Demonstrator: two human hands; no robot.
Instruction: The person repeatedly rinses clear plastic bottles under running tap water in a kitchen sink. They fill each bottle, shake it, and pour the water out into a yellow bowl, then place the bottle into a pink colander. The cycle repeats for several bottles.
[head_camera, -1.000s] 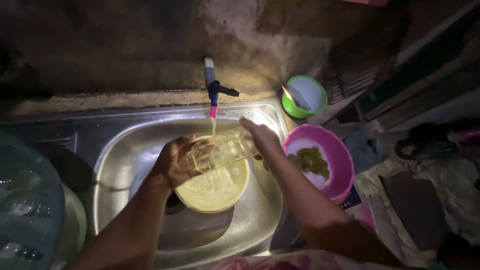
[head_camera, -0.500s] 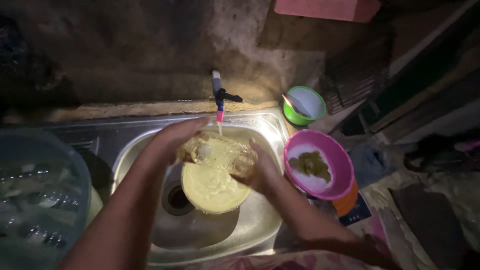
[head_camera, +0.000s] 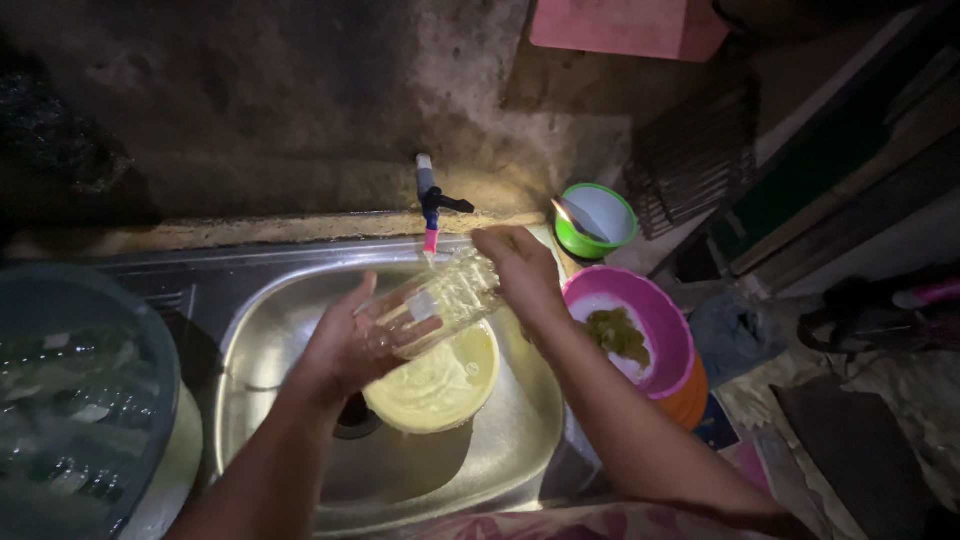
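Observation:
Both my hands hold a clear drinking glass (head_camera: 440, 300) on its side over a steel sink (head_camera: 250, 330). My left hand (head_camera: 345, 345) cups its base end. My right hand (head_camera: 520, 270) grips its mouth end, right below a small tap (head_camera: 432, 205) with a black handle and a pink spout. Under the glass, a yellow bowl (head_camera: 440, 385) with soapy water sits in the sink basin beside the drain (head_camera: 352, 420).
A pink bowl (head_camera: 650, 315) holding a green scrub pad stands right of the sink on an orange one. A green bowl (head_camera: 595, 222) with a utensil sits behind it. A large translucent blue tub (head_camera: 70, 400) of dishes fills the left. Cloths and dark clutter lie right.
The glass has tilted onto its side and is now held under the tap at both ends. The camera view has shifted slightly.

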